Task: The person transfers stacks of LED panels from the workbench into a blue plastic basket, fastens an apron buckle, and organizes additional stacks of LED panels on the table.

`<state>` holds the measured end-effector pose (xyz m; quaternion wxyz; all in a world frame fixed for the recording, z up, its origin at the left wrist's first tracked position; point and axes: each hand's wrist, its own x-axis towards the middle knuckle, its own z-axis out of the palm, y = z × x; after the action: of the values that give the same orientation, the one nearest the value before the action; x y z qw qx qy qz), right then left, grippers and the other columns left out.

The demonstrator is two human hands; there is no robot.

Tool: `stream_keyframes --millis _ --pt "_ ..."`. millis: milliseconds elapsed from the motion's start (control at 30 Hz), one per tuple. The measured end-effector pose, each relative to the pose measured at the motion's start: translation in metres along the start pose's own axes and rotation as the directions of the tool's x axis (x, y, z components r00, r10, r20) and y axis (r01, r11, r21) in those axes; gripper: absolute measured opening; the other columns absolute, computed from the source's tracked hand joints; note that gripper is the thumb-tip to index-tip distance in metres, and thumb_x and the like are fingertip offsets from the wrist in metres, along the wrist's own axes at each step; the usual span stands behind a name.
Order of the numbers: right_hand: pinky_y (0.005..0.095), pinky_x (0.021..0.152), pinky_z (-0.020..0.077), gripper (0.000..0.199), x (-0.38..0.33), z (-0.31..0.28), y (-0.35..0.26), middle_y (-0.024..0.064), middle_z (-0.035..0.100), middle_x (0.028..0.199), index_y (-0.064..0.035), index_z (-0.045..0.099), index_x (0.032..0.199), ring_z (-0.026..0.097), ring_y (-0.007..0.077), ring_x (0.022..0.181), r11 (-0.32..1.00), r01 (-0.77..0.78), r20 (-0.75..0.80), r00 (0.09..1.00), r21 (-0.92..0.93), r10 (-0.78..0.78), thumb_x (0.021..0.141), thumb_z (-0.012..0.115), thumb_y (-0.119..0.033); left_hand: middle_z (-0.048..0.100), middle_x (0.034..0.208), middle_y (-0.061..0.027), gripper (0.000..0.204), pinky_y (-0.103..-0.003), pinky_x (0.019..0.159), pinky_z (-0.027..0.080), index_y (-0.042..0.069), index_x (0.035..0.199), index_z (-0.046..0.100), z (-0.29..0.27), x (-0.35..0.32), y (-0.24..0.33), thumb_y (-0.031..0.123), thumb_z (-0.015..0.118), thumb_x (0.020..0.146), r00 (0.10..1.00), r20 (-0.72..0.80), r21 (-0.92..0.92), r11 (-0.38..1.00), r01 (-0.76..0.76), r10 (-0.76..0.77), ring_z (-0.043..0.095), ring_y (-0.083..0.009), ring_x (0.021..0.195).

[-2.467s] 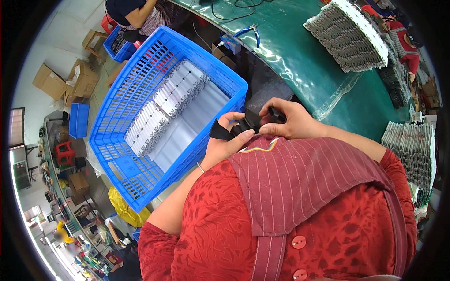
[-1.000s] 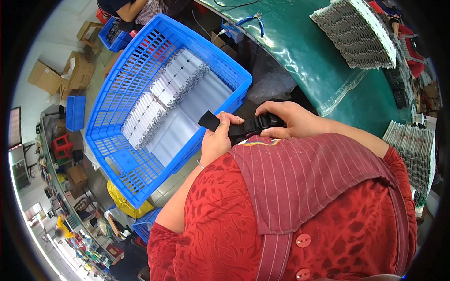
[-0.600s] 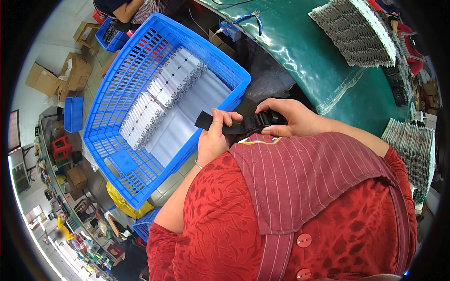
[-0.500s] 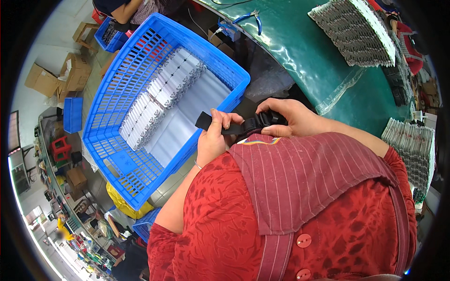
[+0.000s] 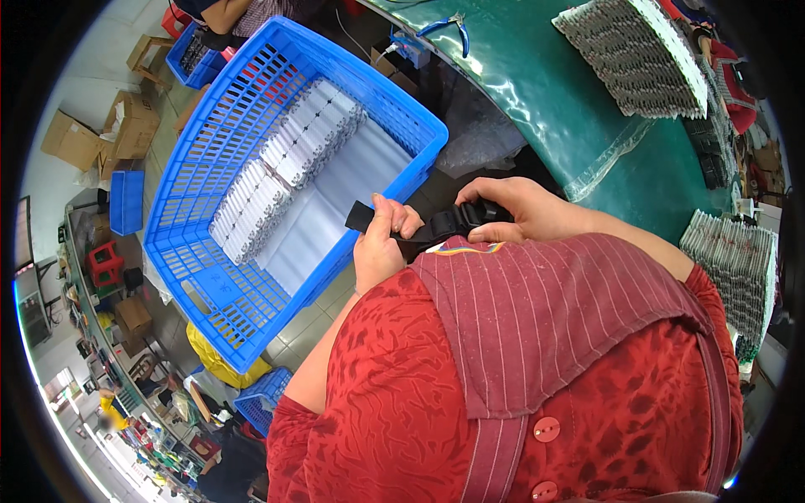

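A black strap runs between my hands, close in front of my apron. My left hand is closed on it, thumb against curled fingers, and its flat free end sticks out past the thumb. At the other end, my right hand grips a black buckle with thumb and fingers. Part of the buckle is covered by that hand. Just beyond my left hand stands a blue plastic basket, where stacks of thin white strips lie on a pale sheet.
A green-topped table curves across the right, with blue-handled pliers and a tall stack of white-edged strips on it. Another stack is at far right. A yellow bag lies by the basket. Another person is at the top.
My left fingers have curled in closer around the strap. Its free end has shifted slightly left, and the right hand stays at the buckle.
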<state>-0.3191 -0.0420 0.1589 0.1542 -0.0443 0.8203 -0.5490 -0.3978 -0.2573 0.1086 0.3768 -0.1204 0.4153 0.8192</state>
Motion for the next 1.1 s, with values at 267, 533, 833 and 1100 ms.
stream_keyframes --millis 267,533,833,1100 --pt "0.0371 0.074 0.0494 0.038 -0.002 0.001 0.006 0.0178 0.065 0.089 -0.0015 0.055 0.112 0.065 0.0306 0.085 0.999 -0.042 -0.015 0.999 -0.008 0.042 0.086 0.071 -0.024 0.040 0.067 -0.0022 0.039 -0.028 0.063 0.035 0.006 0.075 0.043 -0.005 0.004 0.010 0.035 0.045 0.102 1.000 -0.016 0.315 0.949 0.012 -0.007 0.038 -0.0118 0.063" --pt "0.0304 0.081 0.0484 0.035 -0.003 0.002 0.016 0.0109 0.068 0.098 -0.0012 0.059 0.114 0.063 0.0150 0.092 0.986 -0.093 -0.053 0.993 0.139 0.101 0.091 0.066 -0.026 0.060 0.103 -0.0095 0.040 -0.028 0.085 0.046 0.005 0.127 0.047 0.006 0.007 0.001 0.020 0.061 0.093 0.915 -0.323 0.426 0.900 -0.086 0.241 0.059 -0.0176 0.088" --pt "0.0299 0.084 0.0468 0.034 -0.001 -0.007 0.011 0.0069 0.063 0.102 0.0006 0.054 0.117 0.057 0.0113 0.095 0.956 -0.205 0.056 0.979 0.212 0.198 0.092 0.064 -0.018 0.062 0.100 -0.0063 0.033 -0.027 0.082 0.047 0.002 0.113 0.056 0.025 0.004 0.007 0.014 0.070 0.085 0.946 0.281 0.674 0.735 -0.077 -0.159 0.059 -0.0125 0.093" --pt "0.0317 0.081 0.0474 0.036 0.000 -0.005 0.015 0.0103 0.064 0.098 0.0006 0.052 0.115 0.060 0.0150 0.091 0.989 -0.104 0.030 0.994 0.108 0.101 0.089 0.067 -0.018 0.061 0.098 -0.0065 0.030 -0.029 0.080 0.046 0.002 0.109 0.055 0.022 0.010 0.006 0.008 0.065 0.082 0.943 0.289 0.692 0.717 -0.084 -0.168 0.058 -0.0128 0.090"
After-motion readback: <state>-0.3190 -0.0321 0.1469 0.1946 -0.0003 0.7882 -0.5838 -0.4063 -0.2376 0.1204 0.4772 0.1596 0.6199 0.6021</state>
